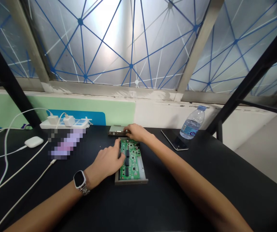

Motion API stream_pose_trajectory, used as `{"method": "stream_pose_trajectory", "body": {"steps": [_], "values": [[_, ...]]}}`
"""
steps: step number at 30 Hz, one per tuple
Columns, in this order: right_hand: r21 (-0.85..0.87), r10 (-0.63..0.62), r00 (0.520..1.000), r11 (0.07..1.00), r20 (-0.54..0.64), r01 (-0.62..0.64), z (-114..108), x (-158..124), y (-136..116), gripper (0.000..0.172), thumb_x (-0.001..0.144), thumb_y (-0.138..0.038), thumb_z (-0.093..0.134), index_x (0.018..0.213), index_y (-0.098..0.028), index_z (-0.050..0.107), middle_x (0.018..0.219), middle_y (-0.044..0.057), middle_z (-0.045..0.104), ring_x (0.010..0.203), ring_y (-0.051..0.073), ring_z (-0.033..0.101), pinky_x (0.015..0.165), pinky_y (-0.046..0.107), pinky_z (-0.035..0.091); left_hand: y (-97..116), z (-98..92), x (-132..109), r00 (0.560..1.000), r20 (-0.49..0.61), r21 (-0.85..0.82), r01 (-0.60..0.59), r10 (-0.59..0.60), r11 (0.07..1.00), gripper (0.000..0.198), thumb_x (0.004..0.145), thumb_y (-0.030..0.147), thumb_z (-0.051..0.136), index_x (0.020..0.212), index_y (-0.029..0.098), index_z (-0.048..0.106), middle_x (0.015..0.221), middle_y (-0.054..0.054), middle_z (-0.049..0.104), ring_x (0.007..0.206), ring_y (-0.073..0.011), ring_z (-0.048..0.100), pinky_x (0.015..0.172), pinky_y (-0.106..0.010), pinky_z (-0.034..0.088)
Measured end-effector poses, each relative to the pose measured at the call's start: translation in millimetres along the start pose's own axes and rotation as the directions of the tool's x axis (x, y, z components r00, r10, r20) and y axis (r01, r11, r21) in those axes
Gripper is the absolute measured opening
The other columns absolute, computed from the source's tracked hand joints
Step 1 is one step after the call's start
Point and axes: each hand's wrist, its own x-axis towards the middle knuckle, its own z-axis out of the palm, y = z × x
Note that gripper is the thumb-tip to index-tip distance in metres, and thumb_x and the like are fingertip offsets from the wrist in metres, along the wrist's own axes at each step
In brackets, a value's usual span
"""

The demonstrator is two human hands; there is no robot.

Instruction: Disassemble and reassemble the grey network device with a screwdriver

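A shallow metal case [131,182] with a green circuit board [133,161] inside lies on the black desk in front of me. My left hand [106,159] grips its left side, the index finger stretched to the far corner and the thumb over the board's edge. Just beyond the case rests a flat metal cover [116,129]. My right hand [137,132] reaches across the far end, its bent fingers on the cover's right end. Its fingertips are partly hidden. A smartwatch [79,179] sits on my left wrist.
To the left are a power strip [81,123] with plugged-in chargers, white cables [28,164], a white earbud case [34,141] and a blurred purple item [67,144]. A dark phone [174,140] and a water bottle [192,124] stand right, near a black metal post [246,82].
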Motion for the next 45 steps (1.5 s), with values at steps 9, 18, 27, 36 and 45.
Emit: {"method": "stream_pose_trajectory", "body": {"steps": [9, 18, 27, 36, 45], "values": [[0.07, 0.232, 0.973, 0.97, 0.006, -0.232, -31, -10, 19, 0.034, 0.088, -0.028, 0.059, 0.119, -0.016, 0.063, 0.104, 0.011, 0.073, 0.095, 0.022, 0.068, 0.082, 0.027, 0.049, 6, -12.0, 4, 0.967, -0.229, 0.095, -0.095, 0.114, 0.991, 0.048, 0.094, 0.046, 0.04, 0.131, 0.017, 0.048, 0.088, -0.011, 0.069, 0.076, -0.0303, 0.068, 0.061, -0.036, 0.046], [0.003, 0.607, 0.667, 0.739, 0.431, -0.674, -31, -33, 63, 0.031, 0.07, -0.033, 0.08, 0.079, -0.009, 0.064, 0.06, 0.011, 0.068, 0.048, 0.026, 0.068, 0.047, 0.037, 0.057, 23, 7.4, 60, 0.893, -0.247, -0.095, -0.408, 0.376, 0.908, 0.021, 0.09, 0.019, 0.044, 0.104, 0.018, 0.06, 0.108, -0.011, 0.061, 0.106, -0.0292, 0.058, 0.092, -0.045, 0.045], [0.17, 0.514, 0.703, 0.735, 0.492, -0.656, -26, -34, 52, 0.021, 0.082, -0.029, 0.071, 0.081, -0.013, 0.056, 0.052, 0.004, 0.063, 0.042, 0.019, 0.064, 0.042, 0.03, 0.056, 21, 12.5, 56, 0.954, -0.224, -0.307, -0.261, 0.197, 0.915, 0.026, 0.086, 0.013, 0.042, 0.103, 0.022, 0.06, 0.101, -0.007, 0.07, 0.094, -0.0265, 0.065, 0.081, -0.037, 0.046], [0.57, 0.313, 0.936, 0.804, -0.163, -0.17, -80, -43, 9, 0.019, 0.092, -0.028, 0.048, 0.102, -0.021, 0.033, 0.053, -0.004, 0.056, 0.039, 0.018, 0.059, 0.036, 0.025, 0.047, 14, 18.3, 58, 0.958, -0.242, -0.426, -0.246, 0.152, 0.871, 0.029, 0.094, 0.022, 0.036, 0.108, 0.025, 0.061, 0.099, -0.004, 0.073, 0.09, -0.0239, 0.067, 0.079, -0.034, 0.048], [0.583, 0.237, 0.805, 0.797, -0.544, 0.16, -63, -36, -16, 0.024, 0.093, -0.031, 0.049, 0.103, -0.027, 0.027, 0.07, -0.007, 0.05, 0.039, 0.01, 0.052, 0.039, 0.022, 0.041, 11, 20.9, 59, 0.954, -0.242, -0.351, -0.257, 0.178, 0.9, 0.036, 0.092, 0.016, 0.037, 0.11, 0.024, 0.066, 0.114, -0.006, 0.073, 0.108, -0.0263, 0.066, 0.093, -0.038, 0.049]]}}
